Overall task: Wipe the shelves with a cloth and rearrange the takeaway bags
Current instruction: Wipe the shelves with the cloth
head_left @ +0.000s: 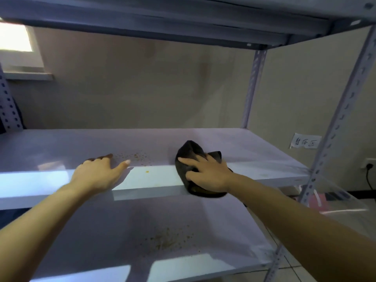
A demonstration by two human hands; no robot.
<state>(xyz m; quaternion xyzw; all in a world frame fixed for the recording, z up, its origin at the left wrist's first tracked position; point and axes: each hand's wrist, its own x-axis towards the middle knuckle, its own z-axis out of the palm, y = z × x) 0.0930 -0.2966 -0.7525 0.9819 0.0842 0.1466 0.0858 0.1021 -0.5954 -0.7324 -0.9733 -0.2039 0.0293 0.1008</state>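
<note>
Middle shelf (pixel 254 143): I see a pale metal board running left to right, its front lip nearest me and its back edge against the beige wall (pixel 126 84).
Open room: the shelf surface is bare to the left of my left hand and to the right of the cloth as far as the right front post (pixel 333 127).
Cloth (pixel 189 153): dark and crumpled, on the middle shelf right of centre. It overhangs the front lip, with its long axis running from the lip back toward the wall.
Right hand (pixel 205 174): I have it pressed flat on the cloth, fingers spread and fairly straight, pointing left and back.
Left hand (pixel 99 171): resting on the shelf at its front lip, fingers relaxed and extended, holding nothing.
Crumbs (pixel 132 156): a scatter of small brown specks between my two hands, just beside the left fingertips, apart from the cloth.
Lower shelf (pixel 101 220): a second patch of brown specks (pixel 168 239) lies near its middle.
Upper shelf (pixel 162 23): its underside overhangs the working space above.
Paper label (pixel 305 141): stuck to the wall at the right, handwritten.
</note>
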